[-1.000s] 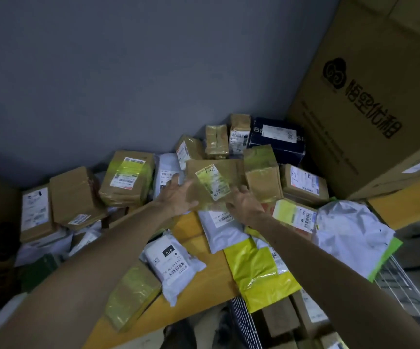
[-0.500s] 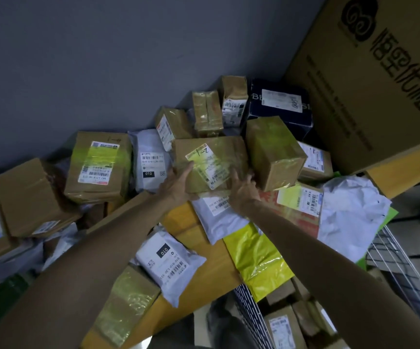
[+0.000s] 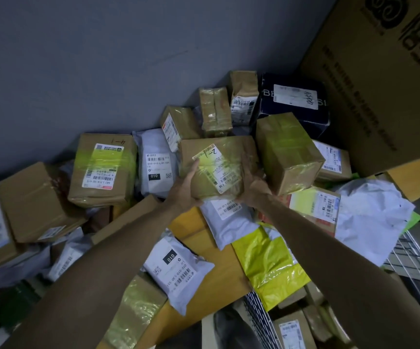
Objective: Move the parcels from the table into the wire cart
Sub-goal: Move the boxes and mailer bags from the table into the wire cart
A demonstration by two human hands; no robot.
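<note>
A brown taped box (image 3: 226, 157) with a yellow-tinted label lies in the middle of the parcel pile on the yellow table (image 3: 211, 283). My left hand (image 3: 185, 187) grips its left side, thumb over the label. My right hand (image 3: 254, 185) grips its right side, fingers curled along the edge. The wire cart (image 3: 261, 321) stands below the table's front edge at lower right, with several boxes inside it. More brown boxes and plastic mailers surround the held box.
A tall brown box (image 3: 288, 152) leans right beside my right hand. White mailers (image 3: 176, 270) and a yellow bag (image 3: 272, 263) lie near the front edge. A huge printed carton (image 3: 390, 79) fills the right side. A grey wall stands behind the pile.
Both hands have closed in on the labelled brown box and now grip its sides; earlier they only reached toward it. The view has moved closer to the pile.
</note>
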